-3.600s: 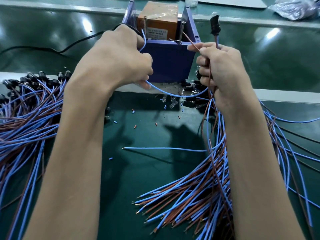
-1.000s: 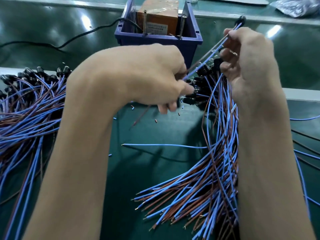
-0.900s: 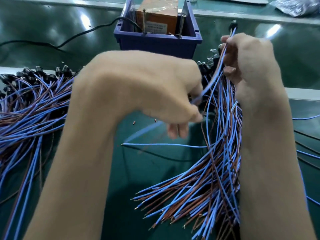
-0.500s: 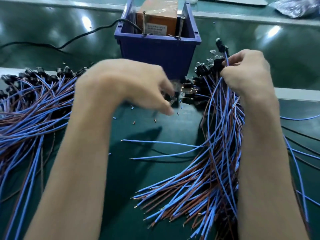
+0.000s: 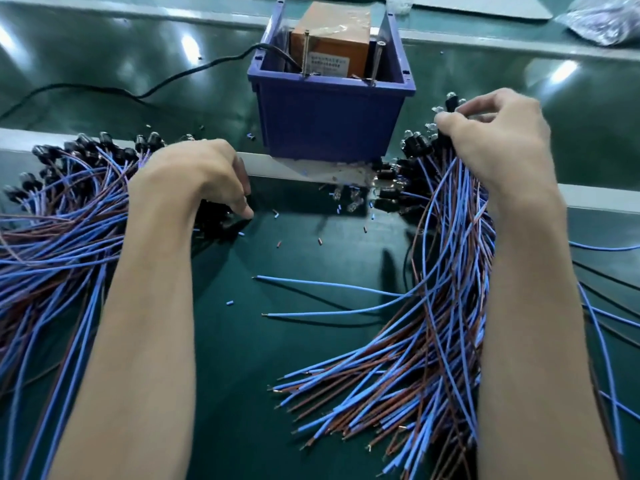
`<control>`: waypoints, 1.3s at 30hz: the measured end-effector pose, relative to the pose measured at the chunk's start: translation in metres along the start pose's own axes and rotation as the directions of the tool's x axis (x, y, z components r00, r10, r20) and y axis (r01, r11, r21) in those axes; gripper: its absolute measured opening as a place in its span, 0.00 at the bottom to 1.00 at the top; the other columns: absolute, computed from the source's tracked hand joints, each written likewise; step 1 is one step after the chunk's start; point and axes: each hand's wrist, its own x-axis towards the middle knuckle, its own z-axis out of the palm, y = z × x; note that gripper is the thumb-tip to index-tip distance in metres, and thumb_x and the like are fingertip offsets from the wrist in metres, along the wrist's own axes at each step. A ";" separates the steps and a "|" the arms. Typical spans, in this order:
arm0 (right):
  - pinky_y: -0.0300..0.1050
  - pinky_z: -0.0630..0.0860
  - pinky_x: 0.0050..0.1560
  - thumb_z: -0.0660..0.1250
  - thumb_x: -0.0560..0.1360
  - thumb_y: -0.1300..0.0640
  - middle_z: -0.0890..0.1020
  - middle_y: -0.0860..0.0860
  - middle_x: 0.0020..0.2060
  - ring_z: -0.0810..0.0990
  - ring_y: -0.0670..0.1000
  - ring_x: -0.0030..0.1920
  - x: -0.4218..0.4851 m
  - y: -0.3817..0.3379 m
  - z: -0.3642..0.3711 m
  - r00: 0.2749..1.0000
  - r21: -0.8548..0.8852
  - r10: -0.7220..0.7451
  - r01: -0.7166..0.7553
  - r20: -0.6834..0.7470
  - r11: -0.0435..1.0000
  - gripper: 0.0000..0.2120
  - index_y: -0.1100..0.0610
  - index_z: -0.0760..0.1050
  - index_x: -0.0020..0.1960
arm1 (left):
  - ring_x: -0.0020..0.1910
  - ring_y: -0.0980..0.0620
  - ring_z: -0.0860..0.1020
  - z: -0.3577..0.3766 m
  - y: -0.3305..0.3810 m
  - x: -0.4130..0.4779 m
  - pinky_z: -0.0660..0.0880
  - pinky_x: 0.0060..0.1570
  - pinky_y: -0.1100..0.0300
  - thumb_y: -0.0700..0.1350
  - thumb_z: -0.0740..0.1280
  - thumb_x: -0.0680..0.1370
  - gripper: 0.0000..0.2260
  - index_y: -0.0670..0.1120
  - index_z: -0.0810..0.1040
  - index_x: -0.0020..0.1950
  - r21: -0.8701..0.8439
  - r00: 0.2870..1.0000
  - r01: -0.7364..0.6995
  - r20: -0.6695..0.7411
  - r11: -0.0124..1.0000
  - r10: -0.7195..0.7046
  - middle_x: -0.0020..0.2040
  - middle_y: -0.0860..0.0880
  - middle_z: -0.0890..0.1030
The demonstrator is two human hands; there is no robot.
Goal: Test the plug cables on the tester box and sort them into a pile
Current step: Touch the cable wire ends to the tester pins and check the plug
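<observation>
Left hand (image 5: 207, 174) rests at the edge of the left pile of blue and brown plug cables (image 5: 59, 230), fingers curled down; whether it grips a plug is hidden. Right hand (image 5: 495, 136) pinches black plug heads atop the right-hand cable bundle (image 5: 443, 289), beside the blue plastic tester box (image 5: 329, 123). Risk: lifting one plug drags tangled neighbours across the green tabletop (image 5: 311, 341), mixing untested leads into the sorted pile.

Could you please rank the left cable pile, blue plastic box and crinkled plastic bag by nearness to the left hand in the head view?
1. Left pile of blue and brown cables, directly at the left hand.
2. Blue plastic tester box, beyond it to the right.
3. Crinkled clear plastic bag, far right back corner.
</observation>
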 end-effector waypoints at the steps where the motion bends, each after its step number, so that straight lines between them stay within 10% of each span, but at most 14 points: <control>1: 0.41 0.74 0.57 0.69 0.70 0.47 0.78 0.42 0.40 0.79 0.48 0.52 -0.001 -0.001 0.000 1.000 0.008 -0.005 0.005 0.011 1.000 0.11 0.49 0.78 0.51 | 0.51 0.46 0.79 0.000 0.000 0.000 0.74 0.57 0.55 0.48 0.81 0.64 0.13 0.54 0.79 0.41 0.013 1.000 0.005 0.015 1.000 -0.005 0.47 0.50 0.82; 15: 0.46 0.76 0.57 0.68 0.72 0.46 0.77 0.40 0.37 0.81 0.51 0.51 -0.006 -0.006 0.007 0.992 0.063 -0.041 0.033 0.121 0.997 0.06 0.47 0.75 0.42 | 0.44 0.48 0.77 -0.004 -0.014 -0.007 0.69 0.46 0.59 0.41 0.77 0.69 0.06 0.51 0.83 0.40 -0.021 1.000 -0.022 0.013 1.000 0.023 0.39 0.52 0.81; 20: 0.43 0.76 0.55 0.70 0.73 0.48 0.79 0.42 0.39 0.81 0.48 0.48 -0.015 -0.017 0.012 0.965 0.136 -0.110 0.079 0.238 0.988 0.05 0.46 0.75 0.40 | 0.47 0.46 0.78 -0.019 -0.001 -0.018 0.74 0.52 0.56 0.46 0.73 0.74 0.04 0.55 0.82 0.42 -0.125 0.970 -0.141 -0.217 0.982 0.112 0.45 0.47 0.82; 25: 0.30 0.71 0.34 0.74 0.72 0.55 0.81 0.46 0.38 0.77 0.39 0.33 -0.034 -0.032 0.022 0.815 0.293 -0.245 0.097 0.525 0.951 0.12 0.53 0.79 0.54 | 0.34 0.68 0.74 -0.027 0.044 -0.041 0.70 0.37 0.73 0.46 0.69 0.76 0.03 0.53 0.81 0.46 -0.371 0.773 -0.563 -0.552 0.738 0.312 0.38 0.59 0.80; 29: 0.29 0.68 0.29 0.69 0.76 0.58 0.82 0.46 0.39 0.78 0.40 0.33 -0.044 -0.040 0.027 0.719 0.441 -0.323 0.026 0.615 0.897 0.04 0.52 0.79 0.51 | 0.41 0.65 0.78 -0.023 0.075 -0.058 0.75 0.45 0.67 0.46 0.68 0.76 0.03 0.50 0.80 0.47 -0.456 0.673 -0.726 -0.623 0.515 0.397 0.45 0.54 0.83; 39: 0.37 0.75 0.35 0.60 0.81 0.62 0.78 0.46 0.31 0.77 0.43 0.31 -0.040 -0.050 0.025 0.887 0.695 -0.287 -0.052 0.363 0.717 0.07 0.55 0.73 0.45 | 0.36 0.57 0.80 -0.020 0.096 -0.070 0.78 0.39 0.62 0.47 0.65 0.79 0.10 0.44 0.78 0.40 -0.628 0.720 -0.693 -0.629 0.354 0.293 0.38 0.49 0.81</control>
